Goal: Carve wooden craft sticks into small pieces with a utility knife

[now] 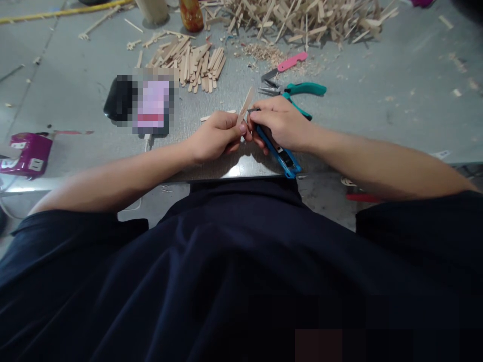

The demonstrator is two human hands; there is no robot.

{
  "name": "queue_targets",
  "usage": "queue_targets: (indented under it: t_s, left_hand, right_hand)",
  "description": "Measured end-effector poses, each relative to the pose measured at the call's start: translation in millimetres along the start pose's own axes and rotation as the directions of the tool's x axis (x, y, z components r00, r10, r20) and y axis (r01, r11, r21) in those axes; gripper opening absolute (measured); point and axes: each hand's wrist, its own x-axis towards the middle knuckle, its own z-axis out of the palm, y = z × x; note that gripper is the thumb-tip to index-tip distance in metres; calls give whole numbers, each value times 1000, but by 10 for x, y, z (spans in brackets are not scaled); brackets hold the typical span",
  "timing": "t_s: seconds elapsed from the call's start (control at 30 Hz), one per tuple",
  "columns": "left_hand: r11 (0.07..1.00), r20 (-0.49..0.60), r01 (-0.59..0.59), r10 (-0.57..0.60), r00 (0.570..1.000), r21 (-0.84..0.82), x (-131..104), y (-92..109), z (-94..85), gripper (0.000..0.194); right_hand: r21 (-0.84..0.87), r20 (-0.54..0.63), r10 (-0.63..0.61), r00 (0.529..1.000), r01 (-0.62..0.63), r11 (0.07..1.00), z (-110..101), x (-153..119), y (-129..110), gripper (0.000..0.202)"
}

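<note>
Between the thumb and fingers of my left hand is a flat wooden craft stick, its free end pointing up and away from me. My right hand is closed around a blue utility knife with a dark inset. The knife's tip end is beside the stick, close to my left fingertips; whether the blade touches the wood I cannot tell. Just beyond my right hand lie pliers with green handles and a pink-handled folding knife, its dark blade out. Another stick lies partly hidden behind my left hand.
A pile of craft sticks and wood shavings lie ahead. Farther back is a large heap of wooden pieces beside an amber jar. A blurred phone with a cable and a purple object are at left.
</note>
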Motion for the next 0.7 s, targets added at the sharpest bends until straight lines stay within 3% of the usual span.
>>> queue_targets:
  t_s: [0.2,0.47,0.57,0.7]
  left_hand:
    - [1000,-5,-18,18,1000,20,-29,61,26,43]
    - [989,-30,-39,44,999,142,-43,-15,21,45]
    - [943,-56,-37,59,997,331,-84,58,36,39]
    - [781,-40,-46,91,995,623,-143,176,68,30]
  right_hand:
    - [18,17,0,1000,0,1000,17,-7,24,37]
    - [22,34,39,999,-39,999,37,-21,-5,41]
    - [-4,14,72,997,-72,997,59,-46,-56,41]
    - [-16,43,101,994,-100,995,74,-55,-45,42]
